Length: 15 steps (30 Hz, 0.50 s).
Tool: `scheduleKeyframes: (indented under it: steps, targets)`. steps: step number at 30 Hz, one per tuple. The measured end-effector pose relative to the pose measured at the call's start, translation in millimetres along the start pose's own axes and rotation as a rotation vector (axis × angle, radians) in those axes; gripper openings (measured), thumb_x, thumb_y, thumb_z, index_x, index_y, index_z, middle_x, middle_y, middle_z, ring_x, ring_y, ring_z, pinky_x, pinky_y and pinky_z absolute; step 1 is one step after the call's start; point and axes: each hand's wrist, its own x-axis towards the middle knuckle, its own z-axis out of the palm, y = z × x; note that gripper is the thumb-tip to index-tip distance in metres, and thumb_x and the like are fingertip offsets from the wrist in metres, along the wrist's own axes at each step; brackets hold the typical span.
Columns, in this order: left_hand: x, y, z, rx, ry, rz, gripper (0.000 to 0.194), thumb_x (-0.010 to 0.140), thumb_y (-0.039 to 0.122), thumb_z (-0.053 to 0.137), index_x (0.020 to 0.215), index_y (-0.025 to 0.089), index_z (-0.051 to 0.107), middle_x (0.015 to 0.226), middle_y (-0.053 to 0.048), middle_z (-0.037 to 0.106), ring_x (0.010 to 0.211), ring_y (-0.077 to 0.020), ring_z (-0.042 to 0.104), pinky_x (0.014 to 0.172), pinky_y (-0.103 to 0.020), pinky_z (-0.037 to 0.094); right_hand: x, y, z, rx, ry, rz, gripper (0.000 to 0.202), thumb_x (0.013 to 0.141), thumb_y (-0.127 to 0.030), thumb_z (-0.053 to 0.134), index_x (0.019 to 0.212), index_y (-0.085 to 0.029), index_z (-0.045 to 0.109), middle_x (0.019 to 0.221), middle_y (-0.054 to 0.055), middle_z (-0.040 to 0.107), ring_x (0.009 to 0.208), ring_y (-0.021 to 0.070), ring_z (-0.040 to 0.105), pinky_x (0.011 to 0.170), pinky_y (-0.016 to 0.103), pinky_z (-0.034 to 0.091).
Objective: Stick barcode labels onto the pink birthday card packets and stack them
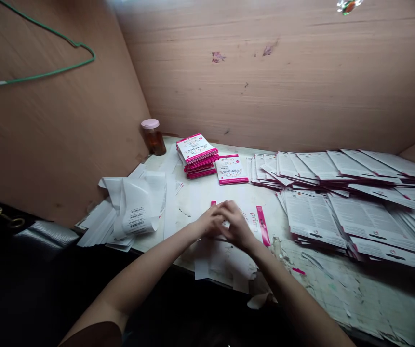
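Forearms foremost; hands bunched together over printed packet, cannot tell grip; pink-lidded jar holds amber contents.

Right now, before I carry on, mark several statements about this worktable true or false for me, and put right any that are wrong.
1. The left hand and right hand are close together over a pink-and-white packet. True.
2. The curled barcode sheet lies to the right of both hands. False: it lies to their left.
3. The pink-lidded jar is left of the stack of "Birthday" packets. True.
4. The green hanger lies flat on the worktable. False: it is up by the left wall panel.
5. A small pink scrap lies to the right of the hands. True.
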Motion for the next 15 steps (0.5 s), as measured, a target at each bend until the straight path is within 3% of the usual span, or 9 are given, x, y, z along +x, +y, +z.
scheduleKeyframes:
  steps: [2, 4, 9, 12, 15]
  targets:
    - [0.5, -5.0, 2.6, 0.009, -0.046, -0.01, 0.049, 0.086, 0.033, 0.062, 0.133, 0.026, 0.05, 0.144, -0.005, 0.049, 0.142, -0.0285, 0.029, 0.115, -0.049, 0.029, -5.2, -28.1, 9.8, 0.0, -0.071, -0.232, 0.022, 0.082, -0.026, 0.066, 0.104, -0.022, 0.062, 0.099, 0.008, 0.058, 0.095, 0.0266, 0.048, 0.084, 0.043, 0.043]
    - [1.5, -8.4, 2.3, 0.02, -0.098, -0.011, 0.05, 0.085, 0.035, 0.063, 0.133, 0.027, 0.05, 0.148, -0.002, 0.044, 0.144, -0.0292, 0.022, 0.117, -0.049, 0.026, -13.5, -43.7, 19.7, -0.102, -0.036, -0.323, 0.024, 0.084, -0.024, 0.065, 0.107, -0.019, 0.062, 0.096, 0.009, 0.061, 0.09, 0.0264, 0.049, 0.079, 0.044, 0.043]
    - [2.2, -5.2, -4.7, 0.03, -0.119, -0.024, 0.053, 0.085, 0.04, 0.065, 0.133, 0.024, 0.05, 0.151, -0.003, 0.039, 0.145, -0.0314, 0.018, 0.114, -0.049, 0.028, -35.4, -44.0, 34.6, -0.204, 0.118, -0.467, 0.02, 0.09, -0.007, 0.05, 0.098, -0.018, 0.064, 0.085, 0.006, 0.064, 0.079, 0.0214, 0.05, 0.071, 0.038, 0.041]
    - [0.0, 0.1, -8.3, 0.017, -0.098, -0.032, 0.055, 0.083, 0.039, 0.068, 0.133, 0.022, 0.05, 0.151, -0.005, 0.04, 0.144, -0.0324, 0.02, 0.113, -0.047, 0.029, -44.0, -42.7, 37.7, -0.123, 0.125, -0.462, 0.019, 0.09, -0.007, 0.049, 0.084, -0.018, 0.063, 0.078, 0.005, 0.062, 0.076, 0.0198, 0.05, 0.072, 0.037, 0.042]
    - [-1.6, 4.5, -11.2, -0.006, -0.094, -0.046, 0.054, 0.082, 0.035, 0.07, 0.131, 0.021, 0.052, 0.15, -0.006, 0.041, 0.144, -0.0328, 0.023, 0.112, -0.047, 0.031, -48.0, -44.1, 37.4, -0.029, 0.098, -0.372, 0.02, 0.092, -0.009, 0.045, 0.084, -0.018, 0.061, 0.079, 0.006, 0.06, 0.075, 0.0192, 0.05, 0.074, 0.036, 0.045]
